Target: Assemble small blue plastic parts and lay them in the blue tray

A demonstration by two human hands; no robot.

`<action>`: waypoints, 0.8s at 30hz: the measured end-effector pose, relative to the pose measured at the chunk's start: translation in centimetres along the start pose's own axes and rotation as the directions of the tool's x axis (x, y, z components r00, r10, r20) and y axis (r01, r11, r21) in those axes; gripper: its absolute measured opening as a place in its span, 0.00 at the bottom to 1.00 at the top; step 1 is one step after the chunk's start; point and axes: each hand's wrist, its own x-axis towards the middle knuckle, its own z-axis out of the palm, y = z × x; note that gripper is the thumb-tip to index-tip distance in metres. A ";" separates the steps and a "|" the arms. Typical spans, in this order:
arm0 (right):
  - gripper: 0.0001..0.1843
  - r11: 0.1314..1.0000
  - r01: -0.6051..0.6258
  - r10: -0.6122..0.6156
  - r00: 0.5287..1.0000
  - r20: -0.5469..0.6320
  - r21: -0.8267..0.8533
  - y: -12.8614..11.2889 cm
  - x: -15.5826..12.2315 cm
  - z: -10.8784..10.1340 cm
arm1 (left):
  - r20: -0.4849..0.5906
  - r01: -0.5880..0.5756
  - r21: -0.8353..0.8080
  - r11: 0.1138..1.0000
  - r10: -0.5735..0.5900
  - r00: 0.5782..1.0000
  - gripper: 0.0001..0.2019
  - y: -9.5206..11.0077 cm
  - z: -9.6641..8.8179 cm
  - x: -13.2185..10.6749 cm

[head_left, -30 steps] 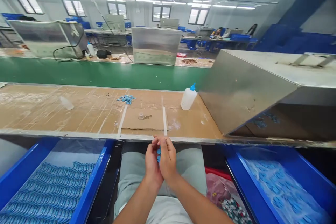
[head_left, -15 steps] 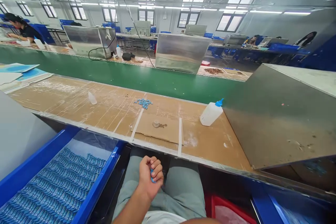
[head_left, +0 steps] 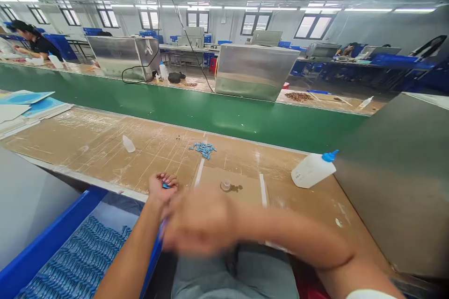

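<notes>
My left hand (head_left: 158, 189) rests at the front edge of the bench, its fingers curled round a small blue piece (head_left: 166, 186) that shows in the palm. Across the middle, my right hand (head_left: 201, 219) is smeared by motion; its fingers cannot be made out. A loose pile of small blue pieces (head_left: 203, 149) lies on the bench beyond both hands. On the cardboard pad (head_left: 245, 182) sit a small clear cup (head_left: 225, 185) and several dark little discs (head_left: 236, 188). At lower left, a blue tray (head_left: 66, 224) holds rows of similar blue pieces.
A white bottle with a blue cap (head_left: 313, 170) stands to the right, before a large metal box (head_left: 396, 182). To the left are a small white bottle (head_left: 128, 144) and stacked sheets (head_left: 28, 107). A green belt (head_left: 175, 107) runs behind the bench. Another person (head_left: 38, 44) sits far left.
My left hand has moved from over my lap up and left to the bench edge, still closed on the blue piece. My right hand has come into view, reaching leftward across. The view has shifted slightly.
</notes>
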 end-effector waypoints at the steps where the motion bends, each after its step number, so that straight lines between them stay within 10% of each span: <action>1: 0.58 0.993 0.055 -0.056 0.998 -0.007 -0.107 0.6 1.8 -0.2 | -0.022 0.000 -0.011 1.000 0.000 1.000 0.06 0.5 0.2 1.2; 7: 0.58 0.779 0.330 -0.325 0.940 0.106 -0.533 4.0 12.5 0.4 | -0.019 0.140 0.018 0.990 -0.140 0.990 0.08 1.3 1.4 5.6; 13: 0.45 0.591 0.563 -0.453 0.824 0.340 -0.578 6.0 19.3 4.5 | 0.016 0.177 0.084 0.981 -0.179 0.984 0.14 1.5 1.5 6.4; 24: 0.44 0.690 0.461 -0.349 0.887 0.302 -0.558 17.0 16.1 6.1 | -0.033 0.100 0.075 0.992 -0.098 0.995 0.07 -0.2 0.4 7.5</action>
